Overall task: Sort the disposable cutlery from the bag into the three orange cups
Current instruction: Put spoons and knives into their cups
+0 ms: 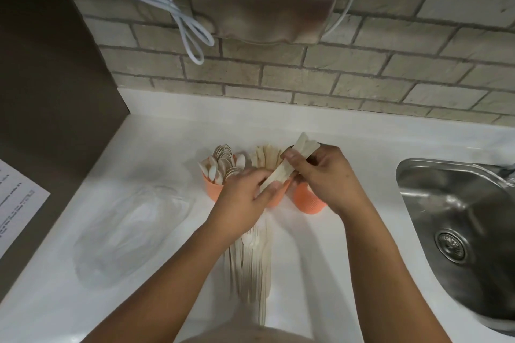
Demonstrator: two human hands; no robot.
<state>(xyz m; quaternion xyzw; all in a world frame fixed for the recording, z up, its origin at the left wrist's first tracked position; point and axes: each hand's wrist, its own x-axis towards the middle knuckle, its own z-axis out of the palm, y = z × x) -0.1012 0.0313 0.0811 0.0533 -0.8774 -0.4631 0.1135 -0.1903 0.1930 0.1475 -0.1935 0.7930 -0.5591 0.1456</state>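
No text can be read. A white sheet (19, 198) at the left edge of the view carries several lines of dark print, one short stretch of it set in a box, but all of it is too small and blurred to make out.

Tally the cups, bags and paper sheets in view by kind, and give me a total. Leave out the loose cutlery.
Orange cups: 3
Clear plastic bag: 1
Paper sheet: 1
Total: 5
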